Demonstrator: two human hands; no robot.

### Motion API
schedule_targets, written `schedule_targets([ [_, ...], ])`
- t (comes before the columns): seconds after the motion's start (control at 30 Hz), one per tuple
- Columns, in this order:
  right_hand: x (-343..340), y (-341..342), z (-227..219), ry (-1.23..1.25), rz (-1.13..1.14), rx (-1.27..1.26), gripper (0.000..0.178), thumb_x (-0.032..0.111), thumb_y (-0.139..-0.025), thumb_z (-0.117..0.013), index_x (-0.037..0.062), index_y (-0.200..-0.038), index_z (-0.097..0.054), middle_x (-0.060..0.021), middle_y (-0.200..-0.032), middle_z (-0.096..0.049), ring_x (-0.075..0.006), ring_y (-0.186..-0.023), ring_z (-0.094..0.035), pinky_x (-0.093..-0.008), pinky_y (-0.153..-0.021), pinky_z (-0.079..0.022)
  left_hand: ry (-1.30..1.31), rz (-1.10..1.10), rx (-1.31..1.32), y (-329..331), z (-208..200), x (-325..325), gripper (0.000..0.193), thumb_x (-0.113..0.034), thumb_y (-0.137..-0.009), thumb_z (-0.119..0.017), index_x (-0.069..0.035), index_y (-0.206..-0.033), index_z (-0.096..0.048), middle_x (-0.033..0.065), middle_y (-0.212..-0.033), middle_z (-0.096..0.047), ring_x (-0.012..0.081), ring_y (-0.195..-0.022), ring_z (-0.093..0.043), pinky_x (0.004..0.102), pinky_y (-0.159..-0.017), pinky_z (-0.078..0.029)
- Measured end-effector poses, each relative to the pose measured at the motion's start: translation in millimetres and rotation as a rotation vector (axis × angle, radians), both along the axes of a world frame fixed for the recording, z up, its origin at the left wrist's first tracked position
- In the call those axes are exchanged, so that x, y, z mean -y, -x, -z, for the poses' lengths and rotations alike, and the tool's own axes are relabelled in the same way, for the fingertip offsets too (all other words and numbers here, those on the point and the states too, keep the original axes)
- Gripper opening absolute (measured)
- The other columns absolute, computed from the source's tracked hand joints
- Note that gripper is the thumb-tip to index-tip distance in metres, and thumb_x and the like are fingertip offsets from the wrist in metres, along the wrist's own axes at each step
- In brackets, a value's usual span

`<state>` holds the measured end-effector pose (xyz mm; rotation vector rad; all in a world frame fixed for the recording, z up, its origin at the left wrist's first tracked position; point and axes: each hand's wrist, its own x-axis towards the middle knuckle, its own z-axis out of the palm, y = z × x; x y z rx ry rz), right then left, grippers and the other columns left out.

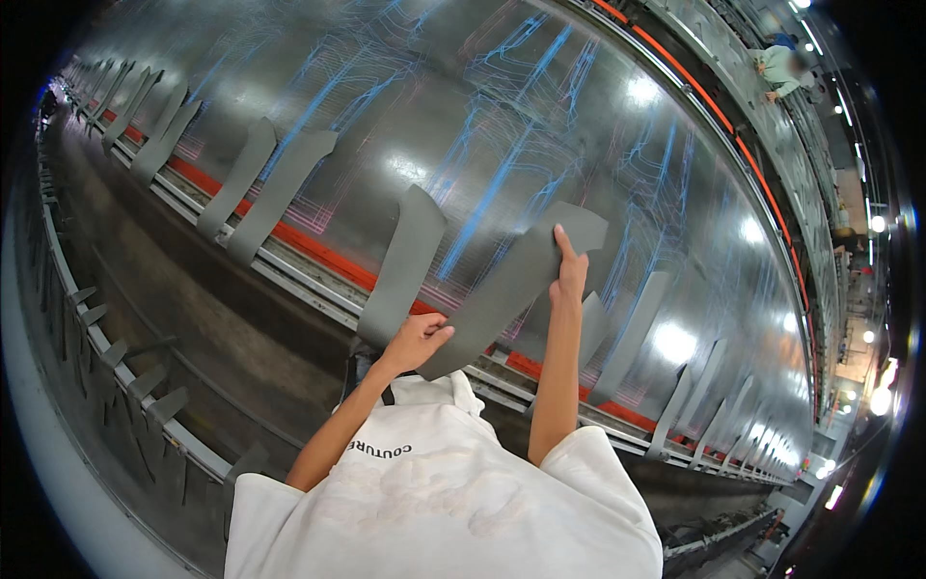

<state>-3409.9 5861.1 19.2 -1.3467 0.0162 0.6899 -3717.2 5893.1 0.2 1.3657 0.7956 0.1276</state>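
Note:
A long, grey, flat curved strip (506, 280) slants in front of me, its flared upper end over the dark table and its lower end by my shirt. My right hand (569, 270) is at its upper right edge, one finger stretched along the surface and the others partly hidden. At the lower left edge, my left hand (417, 343) is closed with its fingers pinched together. A similar grey strip (405, 256) lies just left of it, its lower end near my left wrist.
The long dark table (386, 164) carries blue and pink lines. More grey strips (280, 198) hang over its near edge, along a red band (328, 261) and metal rail. A curved rack (101, 333) stands at the left. Across the table, another person (781, 69) is present.

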Motion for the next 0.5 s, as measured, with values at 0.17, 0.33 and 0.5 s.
schedule_targets([
  [0.17,-59,-56,45,0.241,-0.082,0.338,0.042,0.019,-0.079,-0.085,-0.0076,-0.108,-0.069,-0.0141,-0.104,-0.072,-0.0230,-0.091,-0.067,-0.0342,-0.086,-0.051,-0.009,-0.230,-0.164,-20,37,-6,0.025,-0.022,-0.096,-0.066,0.003,-0.096,-0.068,0.0080,-0.076,-0.071,0.0112,-0.069,-0.063,0.0281,-0.064,-0.049],
  [0.33,-118,-71,82,0.376,-0.086,0.540,0.038,0.021,-0.079,-0.083,-0.0084,-0.101,-0.072,-0.0155,-0.097,-0.074,-0.0233,-0.087,-0.068,-0.0344,-0.083,-0.052,-0.035,-0.409,-0.195,-39,80,-11,0.023,-0.020,-0.095,-0.069,0.003,-0.093,-0.069,0.0054,-0.073,-0.070,0.0082,-0.067,-0.061,0.0258,-0.061,-0.047],
  [0.5,-128,-84,121,0.395,-0.121,0.641,0.037,0.024,-0.080,-0.082,-0.0065,-0.099,-0.073,-0.0170,-0.098,-0.074,-0.0249,-0.087,-0.069,-0.0359,-0.081,-0.052,-0.098,-0.480,-0.284,-57,90,-26,0.025,-0.021,-0.092,-0.071,0.003,-0.086,-0.070,0.0081,-0.066,-0.068,0.0111,-0.059,-0.061,0.0293,-0.056,-0.046],
])
